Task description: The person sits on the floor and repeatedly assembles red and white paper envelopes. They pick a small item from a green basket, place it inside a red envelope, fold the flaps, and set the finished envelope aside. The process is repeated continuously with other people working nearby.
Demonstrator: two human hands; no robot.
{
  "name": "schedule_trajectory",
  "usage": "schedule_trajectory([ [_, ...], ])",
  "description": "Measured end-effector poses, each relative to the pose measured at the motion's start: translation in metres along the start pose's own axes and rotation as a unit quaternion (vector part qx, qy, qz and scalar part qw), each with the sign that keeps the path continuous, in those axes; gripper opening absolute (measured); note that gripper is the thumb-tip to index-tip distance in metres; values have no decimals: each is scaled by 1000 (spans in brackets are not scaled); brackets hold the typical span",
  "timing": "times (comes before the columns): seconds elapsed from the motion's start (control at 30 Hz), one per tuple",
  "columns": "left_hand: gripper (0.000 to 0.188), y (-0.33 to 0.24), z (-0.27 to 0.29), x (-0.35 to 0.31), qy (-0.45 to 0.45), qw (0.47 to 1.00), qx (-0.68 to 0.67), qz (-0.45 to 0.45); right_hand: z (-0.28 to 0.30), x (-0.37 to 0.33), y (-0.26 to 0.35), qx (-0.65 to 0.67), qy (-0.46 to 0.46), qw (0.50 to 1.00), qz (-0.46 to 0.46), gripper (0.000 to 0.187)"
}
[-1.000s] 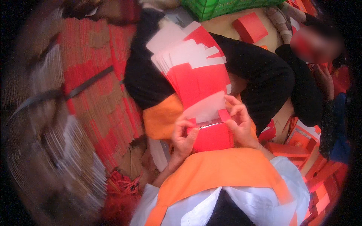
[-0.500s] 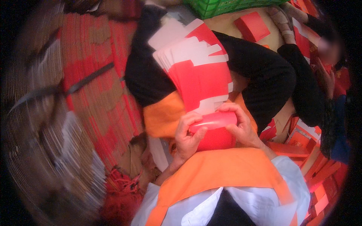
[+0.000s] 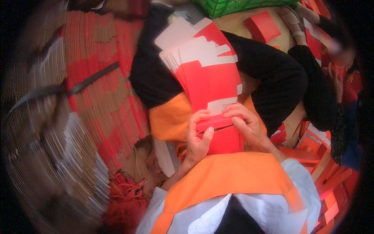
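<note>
Left hand (image 3: 198, 134) and right hand (image 3: 250, 126) close together; fingers (image 3: 200, 114) curled, thumbs (image 3: 209, 134) on near side, forearms (image 3: 178, 175) angled inward.

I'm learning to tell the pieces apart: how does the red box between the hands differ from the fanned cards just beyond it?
The red box has been folded into shape; the fanned cards are flat and overlap. The left hand and right hand grip the red box, while the fanned cards lie spread out. The red box's visible faces are red; the fanned cards show red and white. Both share a similar red.
</note>
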State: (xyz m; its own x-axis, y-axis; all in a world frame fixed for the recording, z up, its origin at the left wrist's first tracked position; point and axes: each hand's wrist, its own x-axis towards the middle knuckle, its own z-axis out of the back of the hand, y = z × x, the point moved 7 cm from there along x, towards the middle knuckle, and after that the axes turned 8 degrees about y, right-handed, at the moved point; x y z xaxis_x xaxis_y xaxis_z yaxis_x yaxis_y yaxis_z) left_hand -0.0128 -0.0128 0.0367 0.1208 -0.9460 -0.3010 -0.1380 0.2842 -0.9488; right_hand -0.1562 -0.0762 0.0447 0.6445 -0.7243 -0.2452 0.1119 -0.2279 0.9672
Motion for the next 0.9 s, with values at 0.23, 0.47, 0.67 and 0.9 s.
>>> schedule_trajectory([
  [0.23,14,-2,0,-5,9,992,90,-91,0,-3,-4,-36,47,998,30,19],
  [0.47,7,-11,1,-9,11,983,107,-149,2,-11,5,-129,99,976,144,20],
  [0.67,5,-12,1,-13,27,971,189,-147,7,-14,7,-255,185,939,140,28],
  [0.9,14,-18,-3,12,31,972,149,-181,38,5,35,-242,170,953,66,28],
])
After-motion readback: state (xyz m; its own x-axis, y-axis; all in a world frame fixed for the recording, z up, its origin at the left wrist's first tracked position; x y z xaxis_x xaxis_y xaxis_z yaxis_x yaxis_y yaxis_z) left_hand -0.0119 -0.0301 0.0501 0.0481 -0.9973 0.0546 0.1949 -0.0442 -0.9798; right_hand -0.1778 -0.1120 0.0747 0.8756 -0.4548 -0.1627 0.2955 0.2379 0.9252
